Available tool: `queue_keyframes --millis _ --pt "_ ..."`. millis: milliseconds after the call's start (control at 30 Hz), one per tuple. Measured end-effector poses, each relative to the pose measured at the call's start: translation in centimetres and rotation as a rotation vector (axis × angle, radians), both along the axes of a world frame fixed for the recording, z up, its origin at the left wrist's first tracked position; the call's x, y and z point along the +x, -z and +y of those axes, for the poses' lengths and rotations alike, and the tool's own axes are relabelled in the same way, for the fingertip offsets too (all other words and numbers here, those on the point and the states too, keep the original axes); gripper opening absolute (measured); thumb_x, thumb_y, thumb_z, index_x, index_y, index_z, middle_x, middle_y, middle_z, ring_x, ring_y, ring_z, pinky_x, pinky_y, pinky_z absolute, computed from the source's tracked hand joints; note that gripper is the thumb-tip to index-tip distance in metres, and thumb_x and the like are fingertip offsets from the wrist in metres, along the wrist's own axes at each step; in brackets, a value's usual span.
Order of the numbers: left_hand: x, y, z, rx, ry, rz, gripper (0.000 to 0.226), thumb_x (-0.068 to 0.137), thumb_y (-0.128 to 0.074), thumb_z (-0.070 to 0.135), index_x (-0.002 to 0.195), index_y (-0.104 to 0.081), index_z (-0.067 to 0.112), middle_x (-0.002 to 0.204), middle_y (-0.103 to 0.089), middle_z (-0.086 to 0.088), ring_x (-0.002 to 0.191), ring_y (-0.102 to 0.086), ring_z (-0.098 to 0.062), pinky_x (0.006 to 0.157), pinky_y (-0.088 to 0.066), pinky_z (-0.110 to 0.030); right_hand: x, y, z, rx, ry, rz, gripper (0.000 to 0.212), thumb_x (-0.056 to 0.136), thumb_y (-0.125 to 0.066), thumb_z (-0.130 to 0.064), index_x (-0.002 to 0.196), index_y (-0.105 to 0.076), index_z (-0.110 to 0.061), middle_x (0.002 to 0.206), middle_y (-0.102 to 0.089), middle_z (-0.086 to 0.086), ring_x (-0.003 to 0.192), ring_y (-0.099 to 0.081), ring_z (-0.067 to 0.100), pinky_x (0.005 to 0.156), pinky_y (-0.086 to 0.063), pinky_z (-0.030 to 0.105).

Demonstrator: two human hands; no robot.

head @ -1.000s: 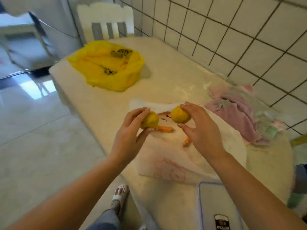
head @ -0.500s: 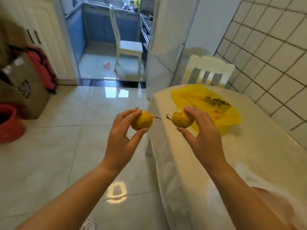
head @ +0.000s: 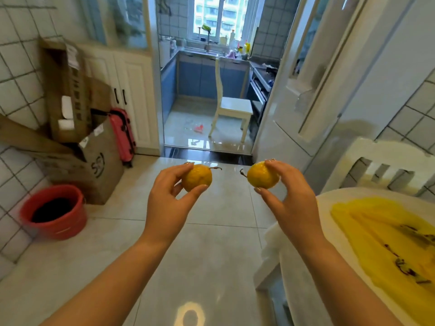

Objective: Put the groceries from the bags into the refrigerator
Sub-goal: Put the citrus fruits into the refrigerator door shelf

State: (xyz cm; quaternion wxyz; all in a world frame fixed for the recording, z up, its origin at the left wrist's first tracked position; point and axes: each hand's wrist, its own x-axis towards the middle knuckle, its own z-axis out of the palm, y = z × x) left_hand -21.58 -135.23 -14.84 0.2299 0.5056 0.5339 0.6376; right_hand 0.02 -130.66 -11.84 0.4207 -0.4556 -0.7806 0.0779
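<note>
- Above the pale tiled floor (head: 216,255), out in front of the person, both hands are raised side by side; each holds one small yellow fruit with a thin brown stem.
- Left hand (head: 169,203): fingers and thumb curl round the left fruit (head: 197,177), fingertips on top, thumb underneath; its stem points right.
- Right hand (head: 290,203): fingers arch over the right fruit (head: 262,175), thumb below it; its stem points left; the two fruits are near each other but apart.
- At the right edge, a white-covered table (head: 306,267) carries a yellow plastic bag (head: 386,236), lying flat with dark printing on it, too blurred to read.
- Behind the table stands a white slatted chair back (head: 386,161); beyond it, against the tiled wall, rises the pale refrigerator (head: 313,95), doors closed, well apart from both fruits.
- On the left, brown cardboard boxes (head: 77,128) lean against the wall; the front one shows a dark printed logo that looks like "SF", and white shipping labels whose text cannot be read.
- A red bucket (head: 54,211) sits on the floor just beside the boxes; a pink suitcase (head: 122,135) stands upright behind them, by white cabinet doors.
- Straight ahead, a doorway opens onto a kitchen with blue cabinets, a white chair (head: 231,109) and a window.
</note>
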Motion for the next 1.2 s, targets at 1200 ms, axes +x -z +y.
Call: queue_keyframes --millis 1200 --pt "2.9 -6.3 82.4 0.079 0.609 0.041 0.041 0.062 -0.076 0.032 0.099 -0.060 0.040 0.110 -0.063 0.007 0.102 -0.062 -0.011 0.079 -0.051 -0.015 1.0 -4.0 70.4 0.164 0.493 0.172 0.047 0.071 -0.078 -0.024 0.110 -0.052 -0.031 0.107 -0.053 -0.011 0.098 -0.045 -0.005 0.084 -0.034 0.001"
